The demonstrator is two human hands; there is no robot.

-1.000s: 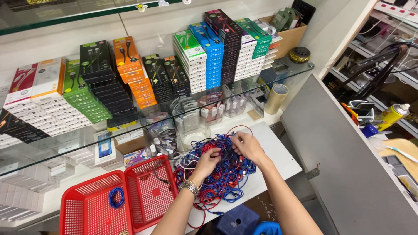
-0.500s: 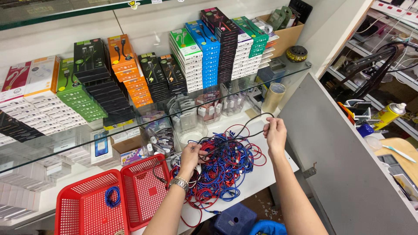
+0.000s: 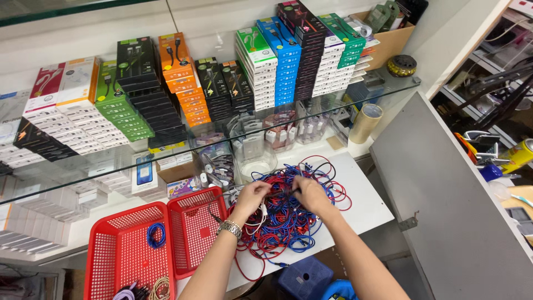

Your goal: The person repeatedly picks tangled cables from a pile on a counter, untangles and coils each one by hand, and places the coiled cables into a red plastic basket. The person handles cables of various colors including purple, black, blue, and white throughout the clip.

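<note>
A tangled heap of red, blue and black cables (image 3: 288,214) lies on the white counter (image 3: 369,211). My left hand (image 3: 251,199), with a metal watch on its wrist, pinches cables at the heap's left side. My right hand (image 3: 311,194) grips cables in the middle of the heap, close to the left hand. Both hands rest on top of the tangle. Two red plastic baskets sit to the left: the nearer one (image 3: 195,230) holds little, the farther one (image 3: 125,250) holds a coiled blue cable (image 3: 156,234) and more coils at its front.
A glass shelf (image 3: 183,144) above the counter carries stacks of coloured boxes. Clear tubs and a tape roll (image 3: 366,122) stand behind the heap. A grey panel (image 3: 444,189) borders the counter on the right. A blue stool (image 3: 304,278) sits below.
My right hand, raised to the right with a cable half a second ago, has come back down onto the heap beside my left hand.
</note>
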